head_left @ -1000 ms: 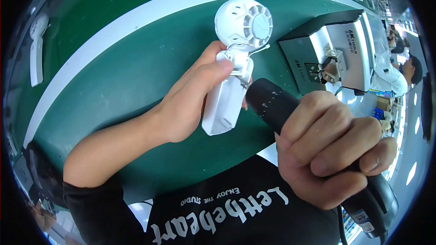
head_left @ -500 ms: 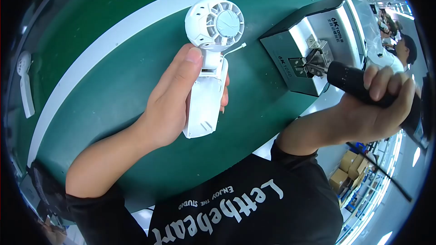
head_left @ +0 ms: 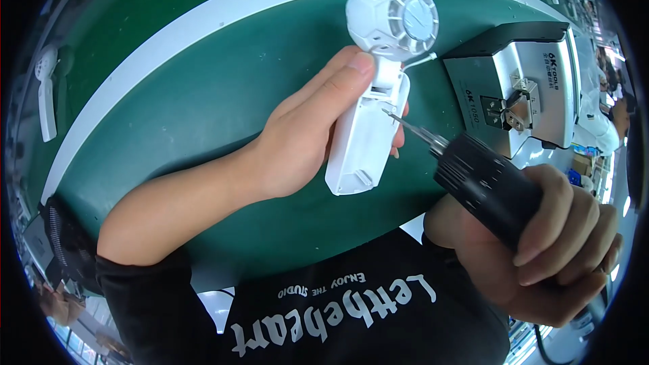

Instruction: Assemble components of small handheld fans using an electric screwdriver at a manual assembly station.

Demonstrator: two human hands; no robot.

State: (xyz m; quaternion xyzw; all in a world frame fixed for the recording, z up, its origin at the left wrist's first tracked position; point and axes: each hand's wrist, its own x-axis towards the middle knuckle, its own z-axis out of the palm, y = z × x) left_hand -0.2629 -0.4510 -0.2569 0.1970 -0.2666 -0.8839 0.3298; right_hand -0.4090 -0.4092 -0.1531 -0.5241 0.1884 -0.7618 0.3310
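A white handheld fan (head_left: 365, 142) is gripped in my left hand (head_left: 307, 111), its round slotted head at the far end and my thumb pressed near the neck. A short white wire with a small plug sticks out beside the neck. My right hand (head_left: 561, 243) is wrapped round a black electric screwdriver (head_left: 483, 186). The screwdriver's thin bit points left, with its tip at the upper part of the fan's handle; I cannot tell whether it touches. Whether a screw sits on the tip is too small to see.
A silver and black screw feeder (head_left: 547, 94) stands on the green table (head_left: 203, 94) at the right. Another white fan (head_left: 46, 94) lies at the far left, beyond the white curved edging (head_left: 135, 67). A black mesh item (head_left: 71, 247) is at the lower left.
My right hand has brought the screwdriver from the screw feeder leftward to the fan's handle. In the picture, the fan and my left hand sit further right and slightly higher.
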